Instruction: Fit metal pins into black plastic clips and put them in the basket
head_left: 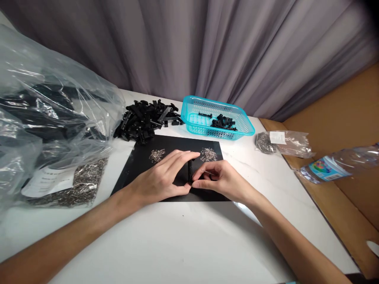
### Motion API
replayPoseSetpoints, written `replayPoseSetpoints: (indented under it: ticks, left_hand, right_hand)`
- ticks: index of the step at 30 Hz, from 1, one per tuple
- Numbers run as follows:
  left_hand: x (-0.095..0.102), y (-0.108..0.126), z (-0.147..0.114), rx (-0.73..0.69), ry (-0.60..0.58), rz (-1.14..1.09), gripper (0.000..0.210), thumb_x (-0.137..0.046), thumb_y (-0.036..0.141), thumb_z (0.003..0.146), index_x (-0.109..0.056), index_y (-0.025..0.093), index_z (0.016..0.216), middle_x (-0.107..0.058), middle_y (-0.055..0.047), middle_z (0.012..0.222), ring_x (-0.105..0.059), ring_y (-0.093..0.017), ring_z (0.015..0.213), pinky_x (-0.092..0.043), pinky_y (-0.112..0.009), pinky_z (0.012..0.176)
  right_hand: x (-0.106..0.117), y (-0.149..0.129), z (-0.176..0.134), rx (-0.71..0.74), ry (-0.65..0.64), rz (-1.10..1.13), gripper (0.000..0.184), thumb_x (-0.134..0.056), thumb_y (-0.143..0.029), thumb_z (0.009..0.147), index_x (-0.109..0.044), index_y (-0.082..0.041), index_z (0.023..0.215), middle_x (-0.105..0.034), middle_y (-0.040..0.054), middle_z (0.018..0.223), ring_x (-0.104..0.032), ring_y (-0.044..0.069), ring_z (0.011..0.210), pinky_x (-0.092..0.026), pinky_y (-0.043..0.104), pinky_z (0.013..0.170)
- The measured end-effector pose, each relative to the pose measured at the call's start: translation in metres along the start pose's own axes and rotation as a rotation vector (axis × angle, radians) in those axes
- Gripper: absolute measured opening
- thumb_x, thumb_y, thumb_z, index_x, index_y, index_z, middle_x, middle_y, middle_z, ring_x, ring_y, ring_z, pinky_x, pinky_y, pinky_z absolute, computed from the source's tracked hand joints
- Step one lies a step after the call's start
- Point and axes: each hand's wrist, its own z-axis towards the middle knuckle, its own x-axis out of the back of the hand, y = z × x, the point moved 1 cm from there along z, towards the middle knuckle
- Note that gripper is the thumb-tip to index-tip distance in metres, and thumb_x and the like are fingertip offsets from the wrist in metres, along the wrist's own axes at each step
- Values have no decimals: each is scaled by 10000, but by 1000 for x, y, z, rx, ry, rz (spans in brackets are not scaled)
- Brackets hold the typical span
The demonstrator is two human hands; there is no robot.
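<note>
Upright over the black mat stands a slim black plastic part. My left hand grips it between thumb below and fingertips at its top. Close on the right, my right hand is closed, its thumb and fingertips at the lower end of the part. A thin metal piece shows between the fingers of my right hand; its exact shape is too small to make out. Two small heaps of metal clips lie on the mat, a left heap and a right heap.
A pile of black plastic parts lies behind the mat. Beside it a blue basket holds several black parts. Large clear bags fill the left side. A small bag of metal pieces and a plastic bottle lie on the right.
</note>
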Motion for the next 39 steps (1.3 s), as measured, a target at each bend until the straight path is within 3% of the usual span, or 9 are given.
replayPoseSetpoints:
  ticks: [3, 5, 9, 13, 18, 30, 39]
  left_hand:
    - [-1, 0, -1, 1, -4, 7, 714, -668, 32, 792, -437, 165, 1454, -699, -119, 1259, -694, -275, 1121, -588, -427, 1031]
    - [-1, -1, 0, 24, -3, -11, 716, -691, 44, 779, -453, 177, 1442, -703, -108, 1248, -696, -274, 1122, -588, -425, 1035]
    - [2, -5, 2, 176, 26, -70, 674, -750, 103, 755, -510, 200, 1378, -696, -85, 1239, -696, -260, 1150, -592, -399, 1048]
    - [6, -8, 3, 260, 20, -137, 697, -783, 130, 726, -520, 193, 1368, -679, -88, 1291, -690, -255, 1196, -588, -386, 1070]
    - [8, -9, 2, 265, 32, -139, 679, -784, 143, 734, -533, 198, 1362, -684, -81, 1299, -692, -253, 1205, -578, -391, 1093]
    - [4, -7, 0, 185, 28, -73, 669, -778, 130, 737, -533, 173, 1357, -703, -82, 1268, -700, -246, 1178, -572, -366, 1087]
    - [3, -3, 1, 96, 33, -17, 628, -736, 95, 777, -532, 158, 1368, -723, -96, 1209, -714, -257, 1100, -586, -397, 1034]
  right_hand:
    - [-1, 0, -1, -3, 24, -45, 237, -803, -414, 856, -770, -180, 874, -604, -34, 658, -384, 91, 537, -300, 263, 492]
    - [0, -2, -2, 14, 22, -50, 232, -782, -415, 878, -772, -183, 878, -671, -10, 735, -448, 99, 557, -348, 263, 506]
    - [2, -12, -4, 128, 36, -57, 147, -720, -349, 945, -768, -210, 932, -757, 28, 935, -646, 167, 790, -517, 308, 710]
    - [1, -20, -7, 184, 69, -85, 115, -665, -307, 986, -744, -226, 968, -749, 31, 967, -673, 187, 881, -535, 324, 783]
    - [-1, -22, -9, 187, 25, -73, 115, -616, -303, 1016, -700, -227, 995, -724, 24, 963, -644, 172, 846, -513, 294, 729]
    - [-1, -25, -13, 260, -12, -263, 135, -554, -168, 1036, -670, -232, 1006, -697, 21, 1009, -640, 164, 892, -496, 294, 793]
    - [-3, -13, -5, 132, 160, -140, 54, -813, -283, 876, -803, -249, 836, -777, 4, 840, -604, 186, 802, -476, 318, 734]
